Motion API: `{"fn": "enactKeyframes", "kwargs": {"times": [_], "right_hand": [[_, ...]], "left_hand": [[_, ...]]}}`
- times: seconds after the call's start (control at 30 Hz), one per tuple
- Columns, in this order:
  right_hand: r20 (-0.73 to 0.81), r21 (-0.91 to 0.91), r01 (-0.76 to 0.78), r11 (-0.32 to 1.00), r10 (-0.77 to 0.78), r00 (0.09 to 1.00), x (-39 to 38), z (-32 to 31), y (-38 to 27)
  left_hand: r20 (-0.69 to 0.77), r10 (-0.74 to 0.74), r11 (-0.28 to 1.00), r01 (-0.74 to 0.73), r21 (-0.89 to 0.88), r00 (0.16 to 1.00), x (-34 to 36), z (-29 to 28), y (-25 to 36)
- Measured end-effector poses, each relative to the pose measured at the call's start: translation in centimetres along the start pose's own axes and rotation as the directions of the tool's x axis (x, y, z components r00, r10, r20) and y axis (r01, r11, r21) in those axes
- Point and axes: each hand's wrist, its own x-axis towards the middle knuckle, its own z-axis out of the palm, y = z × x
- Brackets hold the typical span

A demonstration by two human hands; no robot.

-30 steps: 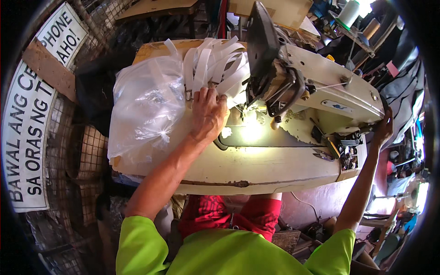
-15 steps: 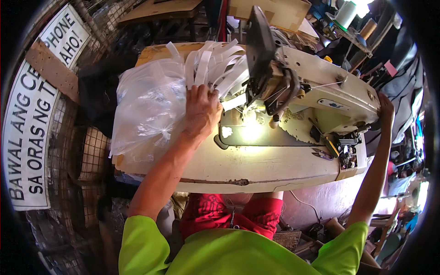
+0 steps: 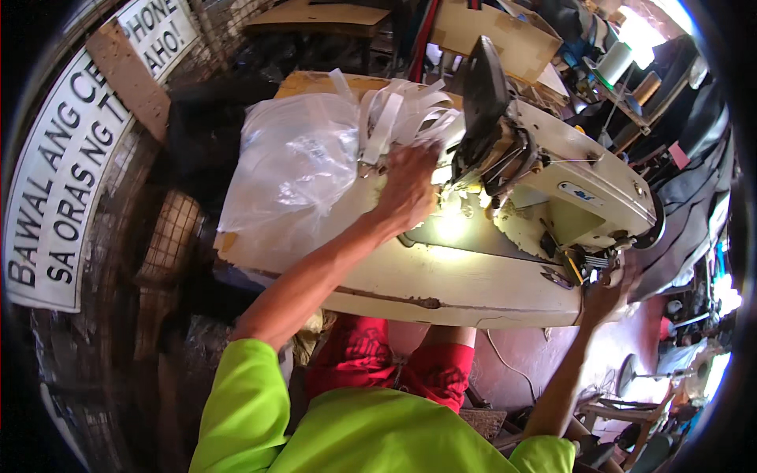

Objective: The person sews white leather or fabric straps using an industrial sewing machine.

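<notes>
- Two lime sleeves (image 3: 244, 394) & red shorts (image 3: 355, 355) are seen nearest, this side of the cream table (image 3: 410, 276).
- R hand (image 3: 611, 290) is held at table's front R end, nr a yellow-handled tool (image 3: 573, 268) & small snips (image 3: 557, 277); blurred, so grip can't be told.
- L hand (image 3: 408, 189), well apart from R hand, is stretched fwd b/w white straps (image 3: 386, 126) & lit needle area of sewing machine (image 3: 603, 169); also blurred, grip can't be told.
- Sewing machine is set on table's R half.
- Clear plastic bag (image 3: 296, 158) is laid on L side, w/ white straps heaped just beside it.
- White thread cone (image 3: 613, 63) & brown spool (image 3: 646, 85) are held up behind machine; cardboard box (image 3: 493, 35) is placed at back.
</notes>
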Motion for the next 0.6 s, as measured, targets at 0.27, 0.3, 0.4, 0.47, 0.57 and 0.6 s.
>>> {"fn": "enactKeyframes", "kwargs": {"times": [0.27, 0.3, 0.4, 0.47, 0.57, 0.6], "right_hand": [[0.299, 0.425, -0.19, 0.885, 0.061, 0.952, -7.6, -1.1, -10.7], [0.277, 0.433, -0.153, 0.888, 0.031, 0.96, -7.6, -1.0, -10.7], [0.279, 0.41, -0.125, 0.903, 0.006, 0.96, -7.7, -1.0, -10.8], [0.263, 0.424, -0.111, 0.899, -0.004, 0.965, -7.7, -0.9, -11.2], [0.255, 0.414, -0.107, 0.904, -0.002, 0.967, -8.0, -1.1, -10.6], [0.253, 0.416, -0.101, 0.904, -0.008, 0.967, -8.0, -1.1, -10.7]], "left_hand": [[0.21, -0.147, 0.791, 0.242, -0.562, 0.967, 3.4, 1.5, 1.7], [0.25, -0.148, 0.817, 0.261, -0.514, 0.957, 3.4, 1.4, 1.7], [0.259, -0.158, 0.88, 0.255, -0.401, 0.953, 3.1, 1.4, 1.7], [-0.035, -0.041, 0.959, 0.029, -0.282, 0.999, 2.0, 2.6, 0.3], [-0.28, 0.028, 0.981, -0.079, -0.175, 0.96, -1.5, -1.4, 2.3], [-0.116, -0.024, 0.956, -0.011, -0.293, 0.993, -3.6, -3.8, 2.5]]}}
